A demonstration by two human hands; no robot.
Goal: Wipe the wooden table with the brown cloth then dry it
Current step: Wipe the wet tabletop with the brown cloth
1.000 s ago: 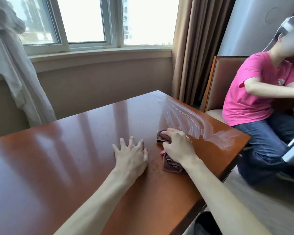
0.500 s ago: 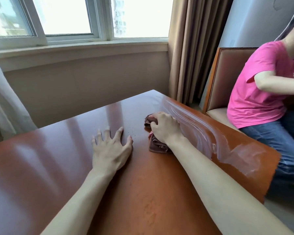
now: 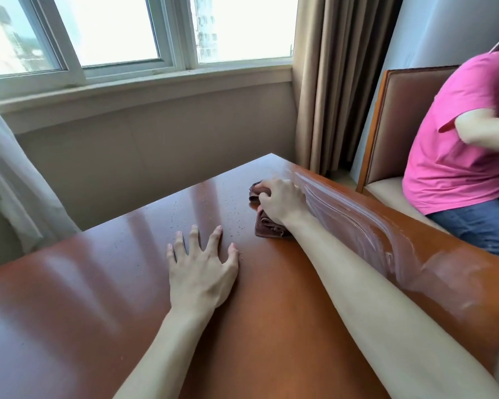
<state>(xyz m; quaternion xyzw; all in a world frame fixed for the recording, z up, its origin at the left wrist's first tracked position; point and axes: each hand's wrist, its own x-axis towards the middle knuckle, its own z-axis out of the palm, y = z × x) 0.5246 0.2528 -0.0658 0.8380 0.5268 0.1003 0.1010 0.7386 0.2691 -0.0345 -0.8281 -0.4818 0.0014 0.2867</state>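
Wiping is the step in hand: the right hand (image 3: 281,201) curls over the bunched brown cloth (image 3: 267,226) near the tabletop's (image 3: 69,312) far right corner, beside a wet streak (image 3: 357,223) along the right edge. The left hand (image 3: 200,272) lies flat, fingers spread, bracing. Next (judging by the dry, speckled middle) the cloth should sweep leftward; drying comes later.

I am in what looks like a hotel room or bedroom: my wooden table (image 3: 69,298) sits below a wide window (image 3: 121,33), heavy curtains (image 3: 337,82) and a padded chair (image 3: 398,125) beside it.
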